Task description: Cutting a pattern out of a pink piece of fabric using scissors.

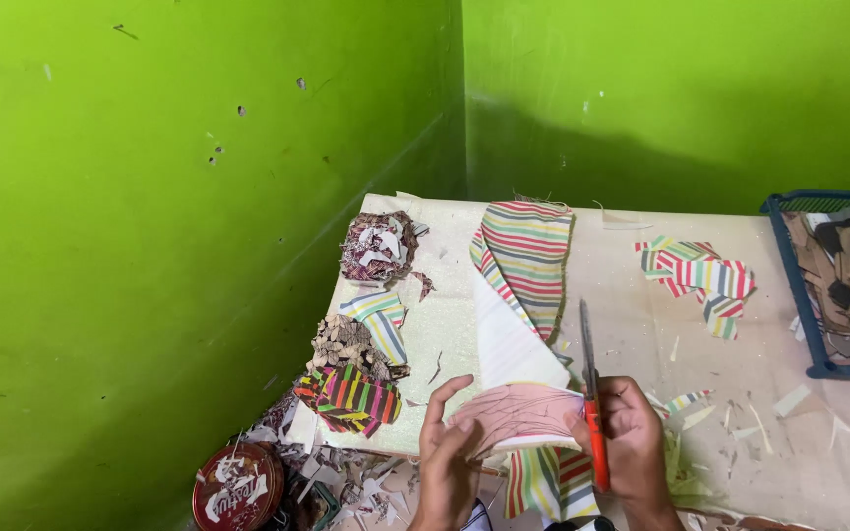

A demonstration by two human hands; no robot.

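Observation:
My left hand (448,447) holds a pinkish shoe-sole-shaped template (518,413) flat against a long piece of striped fabric (521,258) whose white underside is turned up near me. My right hand (630,438) grips orange-handled scissors (592,393), blades pointing away from me along the right edge of the template and fabric. The fabric runs from my hands toward the far wall, its coloured stripes showing at the far end and below my hands.
Stacks of cut patterned pieces (354,391) lie along the left of the beige work surface (641,324), more striped pieces (700,275) at the far right. A blue basket (797,285) of brown cutouts stands at the right edge. A round red tin (238,487) sits bottom left among scraps. Green walls (150,197) close the corner.

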